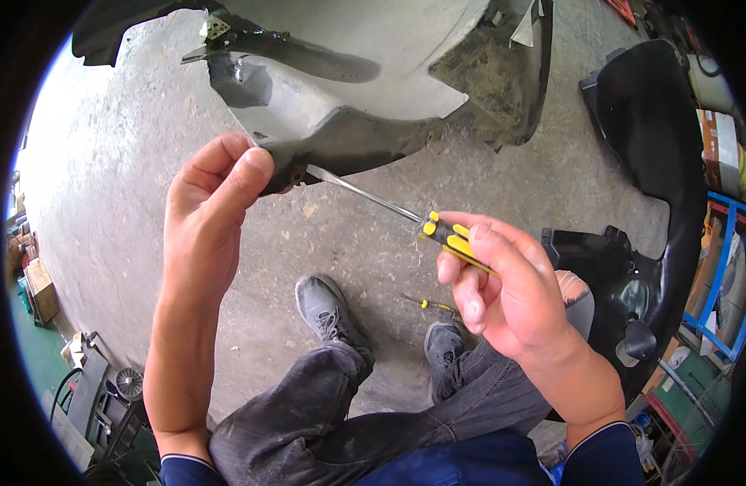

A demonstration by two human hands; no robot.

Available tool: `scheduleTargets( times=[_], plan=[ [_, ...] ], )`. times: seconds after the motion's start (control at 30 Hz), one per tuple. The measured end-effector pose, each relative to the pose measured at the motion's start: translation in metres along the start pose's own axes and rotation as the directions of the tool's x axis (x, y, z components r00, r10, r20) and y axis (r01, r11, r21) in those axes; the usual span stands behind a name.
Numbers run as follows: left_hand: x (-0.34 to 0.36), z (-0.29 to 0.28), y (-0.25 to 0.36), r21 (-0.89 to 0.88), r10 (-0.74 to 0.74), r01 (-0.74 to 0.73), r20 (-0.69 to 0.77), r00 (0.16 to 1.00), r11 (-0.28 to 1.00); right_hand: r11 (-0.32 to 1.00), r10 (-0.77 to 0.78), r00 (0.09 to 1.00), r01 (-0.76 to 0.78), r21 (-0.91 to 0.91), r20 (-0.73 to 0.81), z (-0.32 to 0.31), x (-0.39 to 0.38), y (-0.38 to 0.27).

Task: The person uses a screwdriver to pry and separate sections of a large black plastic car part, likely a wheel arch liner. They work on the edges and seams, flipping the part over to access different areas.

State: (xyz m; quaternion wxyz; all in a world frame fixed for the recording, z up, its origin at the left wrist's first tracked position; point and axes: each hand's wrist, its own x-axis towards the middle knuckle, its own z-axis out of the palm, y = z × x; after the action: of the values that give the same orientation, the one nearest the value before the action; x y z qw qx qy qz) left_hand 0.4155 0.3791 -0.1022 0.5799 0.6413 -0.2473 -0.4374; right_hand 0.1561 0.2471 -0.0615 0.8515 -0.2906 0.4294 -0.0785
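Note:
A large dirty grey and black molded panel [340,134], like a car wheel-arch liner, spans the top of the view. My left hand [215,182] pinches its near left edge between thumb and fingers. In my right hand [506,279] is a flat-blade screwdriver [438,227] with a yellow and black handle. Its metal shaft points up and left, and the blade tip meets the panel's near edge just right of my left thumb. Whether the tip sits in a hole there, I cannot tell.
A second yellow-handled tool [428,304] lies on the concrete floor by my right shoe [446,356]. To the right rests a big black molded liner [644,121]. Beyond it stand a blue metal frame [720,275] and boxes [717,150]. Assorted parts [105,389] lie at the lower left.

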Motion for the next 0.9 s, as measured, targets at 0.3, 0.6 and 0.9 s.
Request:
scheduleTargets(
  times=[0.3, 0.6, 0.9],
  plan=[
    [0.001, 0.017, 0.008, -0.075, 0.009, -0.015, -0.078, 0.997, 0.997, 0.998, -0.057, 0.993, 0.055, -0.023, -0.105, 0.012, -0.006, 0.004],
    [0.006, 0.002, 0.005, 0.011, 0.029, -0.029, -0.02, 0.999, 1.0, 0.919, -0.268, 0.959, 0.282, -0.274, 0.087, 0.006, 0.009, -0.017],
    [0.006, -0.01, -0.005, 0.004, -0.017, 0.017, -0.011, 1.0, 1.0, 0.501, -0.357, 0.831, 0.555, -0.664, 0.426, 0.012, 0.038, -0.059]
  ],
)
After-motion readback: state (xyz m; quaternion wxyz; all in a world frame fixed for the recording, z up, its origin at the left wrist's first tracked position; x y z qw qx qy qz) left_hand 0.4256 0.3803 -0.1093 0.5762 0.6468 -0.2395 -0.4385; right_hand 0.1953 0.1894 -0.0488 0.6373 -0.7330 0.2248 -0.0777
